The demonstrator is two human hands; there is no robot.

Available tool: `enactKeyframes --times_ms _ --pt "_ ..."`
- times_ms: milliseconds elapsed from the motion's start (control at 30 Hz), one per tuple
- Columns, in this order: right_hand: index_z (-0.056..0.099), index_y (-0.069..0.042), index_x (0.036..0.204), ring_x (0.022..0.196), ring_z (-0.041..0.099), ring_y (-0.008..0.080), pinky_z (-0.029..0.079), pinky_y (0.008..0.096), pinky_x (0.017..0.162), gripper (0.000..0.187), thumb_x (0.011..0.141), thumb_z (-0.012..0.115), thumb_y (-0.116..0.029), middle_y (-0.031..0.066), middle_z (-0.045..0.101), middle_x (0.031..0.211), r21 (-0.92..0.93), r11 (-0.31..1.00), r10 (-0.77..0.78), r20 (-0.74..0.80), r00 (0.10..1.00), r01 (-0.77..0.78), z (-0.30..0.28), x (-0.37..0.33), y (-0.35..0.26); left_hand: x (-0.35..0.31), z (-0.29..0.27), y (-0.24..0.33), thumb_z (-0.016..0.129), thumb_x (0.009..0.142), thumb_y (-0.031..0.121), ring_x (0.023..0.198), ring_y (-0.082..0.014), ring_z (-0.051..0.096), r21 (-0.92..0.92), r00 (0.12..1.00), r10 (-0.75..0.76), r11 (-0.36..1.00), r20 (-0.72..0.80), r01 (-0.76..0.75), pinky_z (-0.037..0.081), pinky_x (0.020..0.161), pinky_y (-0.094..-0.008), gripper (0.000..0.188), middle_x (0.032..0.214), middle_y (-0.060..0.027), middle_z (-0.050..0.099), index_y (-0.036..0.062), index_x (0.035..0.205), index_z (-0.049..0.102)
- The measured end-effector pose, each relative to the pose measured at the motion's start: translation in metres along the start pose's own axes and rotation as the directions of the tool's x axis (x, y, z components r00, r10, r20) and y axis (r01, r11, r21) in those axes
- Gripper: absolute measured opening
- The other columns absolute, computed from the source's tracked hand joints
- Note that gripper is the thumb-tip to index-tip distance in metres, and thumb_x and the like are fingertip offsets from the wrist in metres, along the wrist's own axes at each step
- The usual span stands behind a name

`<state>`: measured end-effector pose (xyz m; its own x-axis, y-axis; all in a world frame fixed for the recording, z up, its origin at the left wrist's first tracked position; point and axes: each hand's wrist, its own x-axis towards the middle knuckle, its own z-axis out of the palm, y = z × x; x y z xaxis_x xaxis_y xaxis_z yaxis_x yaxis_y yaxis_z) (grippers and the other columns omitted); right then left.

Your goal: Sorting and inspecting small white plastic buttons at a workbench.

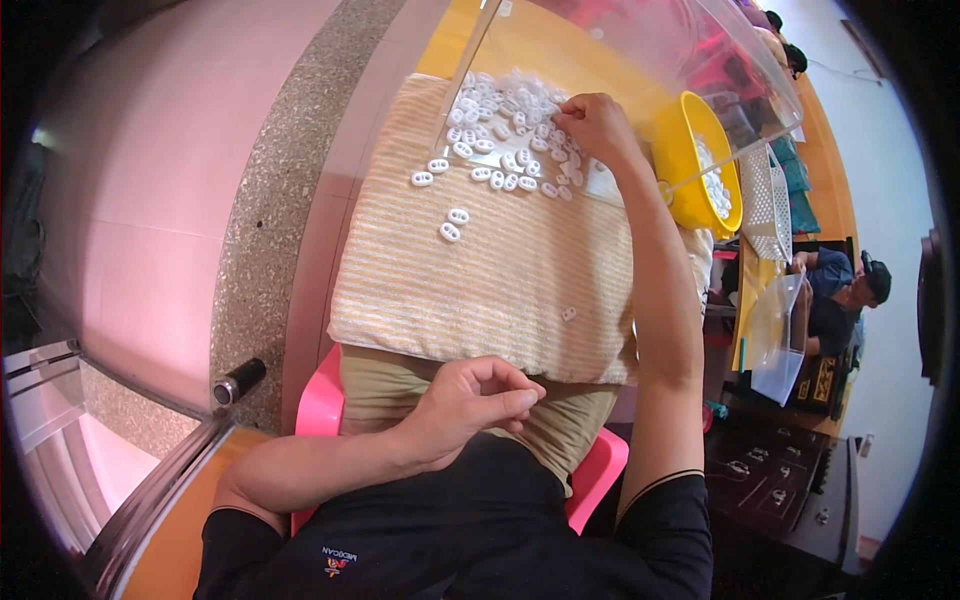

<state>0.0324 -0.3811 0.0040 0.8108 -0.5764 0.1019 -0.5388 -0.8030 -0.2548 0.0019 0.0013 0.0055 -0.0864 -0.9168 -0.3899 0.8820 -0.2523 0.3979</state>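
Small white oval plastic pieces [510, 100] with two holes each lie in a heap at the far end of a striped beige towel [480, 270], under a clear plastic panel. My right hand [602, 128] reaches far forward to the right side of this heap. Its fingertips are pinched together among the pieces; whatever they grip is hidden. Close to my body, above my lap, my left hand [475, 402] is curled with thumb and fingers together, and what lies inside them cannot be seen. Two loose pieces [454, 225] rest apart on the towel's left part.
The clear panel [640, 60] rises over the heap. Right of my forearm stands a yellow basket [688, 130] with white pieces inside, beside a white perforated basket [765, 205]. Another person [840, 295] sits farther right. A pink stool [322, 395] is under me.
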Motion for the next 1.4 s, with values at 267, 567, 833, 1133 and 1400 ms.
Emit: enactKeyframes --times_ms 267,567,833,1133,1400 --pt "0.073 -0.007 0.095 0.082 0.068 0.0317 0.053 0.0384 0.075 0.025 0.078 0.067 -0.025 0.0181 0.069 0.086 0.062 0.995 0.077 0.057 0.995 -0.081 -0.007 -0.010 -0.004 0.000 -0.002 0.002 0.067 0.088 0.008 0.072 -0.0083 0.061 -0.007 1.000 -0.003 1.000 0.019 0.004 0.052 0.067 -0.0219 0.013 0.087 -0.0048 0.066 0.0011 0.098 0.064" --pt "0.070 0.001 0.090 0.059 0.057 0.0112 0.045 0.0294 0.056 0.023 0.086 0.065 -0.021 0.0077 0.064 0.067 0.167 0.985 -0.032 -0.055 0.998 0.040 -0.032 -0.072 -0.014 0.001 -0.003 0.005 0.067 0.088 0.008 0.074 -0.0089 0.061 0.028 1.000 0.012 1.000 -0.006 -0.011 0.053 0.068 -0.0230 0.011 0.091 -0.0056 0.066 0.0031 0.097 0.064" --pt "0.069 0.002 0.093 0.065 0.055 0.0053 0.043 0.0210 0.056 0.015 0.086 0.068 -0.011 0.0014 0.064 0.074 0.663 0.734 0.041 0.175 0.984 -0.148 -0.049 -0.197 -0.072 0.004 -0.002 0.005 0.063 0.092 0.011 0.079 -0.0103 0.061 0.031 0.983 0.125 0.992 -0.134 -0.122 0.054 0.071 -0.0253 0.021 0.100 -0.0090 0.066 0.0047 0.111 0.056" --pt "0.067 0.001 0.090 0.071 0.065 0.0190 0.050 0.0267 0.062 0.014 0.078 0.073 0.000 0.0116 0.068 0.083 0.665 0.732 -0.176 -0.028 0.984 0.150 -0.043 -0.282 -0.123 0.003 -0.002 -0.004 0.066 0.091 0.015 0.075 -0.0082 0.061 0.127 0.978 0.198 0.974 -0.064 -0.189 0.053 0.069 -0.0222 0.012 0.087 -0.0028 0.065 0.0046 0.097 0.064" --pt "0.067 0.001 0.097 0.078 0.066 0.0219 0.050 0.0293 0.068 0.017 0.080 0.070 0.000 0.0126 0.067 0.090 0.640 0.739 -0.198 -0.092 0.976 0.210 -0.038 -0.301 -0.118 0.001 -0.006 -0.004 0.066 0.088 0.006 0.079 -0.0151 0.067 0.110 0.995 0.099 0.989 0.002 -0.099 0.057 0.072 -0.0265 0.011 0.089 -0.0070 0.067 0.0009 0.097 0.064"
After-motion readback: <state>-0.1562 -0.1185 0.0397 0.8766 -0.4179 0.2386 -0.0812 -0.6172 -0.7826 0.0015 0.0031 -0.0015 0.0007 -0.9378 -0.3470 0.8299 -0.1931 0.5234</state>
